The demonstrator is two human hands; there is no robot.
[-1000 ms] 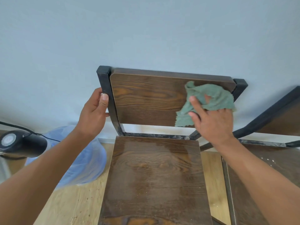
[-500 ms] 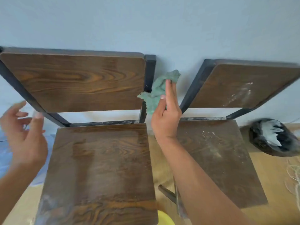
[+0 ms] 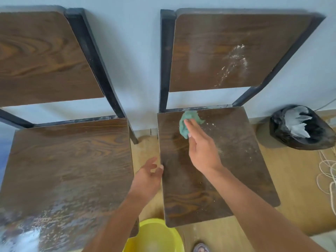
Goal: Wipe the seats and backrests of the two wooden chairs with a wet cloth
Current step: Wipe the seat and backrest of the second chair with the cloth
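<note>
Two dark wooden chairs with black metal frames stand side by side against a pale wall. The left chair's seat (image 3: 69,166) shines wet, and its backrest (image 3: 41,57) looks free of dust. The right chair's seat (image 3: 236,160) carries white dust specks, and its backrest (image 3: 209,42) has a white powdery smear. My right hand (image 3: 201,148) presses a crumpled green cloth (image 3: 185,122) onto the back left part of the right seat. My left hand (image 3: 148,177) hovers open beside that seat's left edge, between the chairs.
A yellow basin (image 3: 154,237) sits on the wooden floor below the gap between the chairs. A black bin bag with white paper (image 3: 300,126) lies at the right by the wall. Loose white cord (image 3: 327,175) coils at the far right. A foot (image 3: 201,248) shows at the bottom.
My view has swung right from the left chair to the right one. My right hand carried the cloth off the left backrest and down onto the right seat. My left hand released the left chair's frame.
</note>
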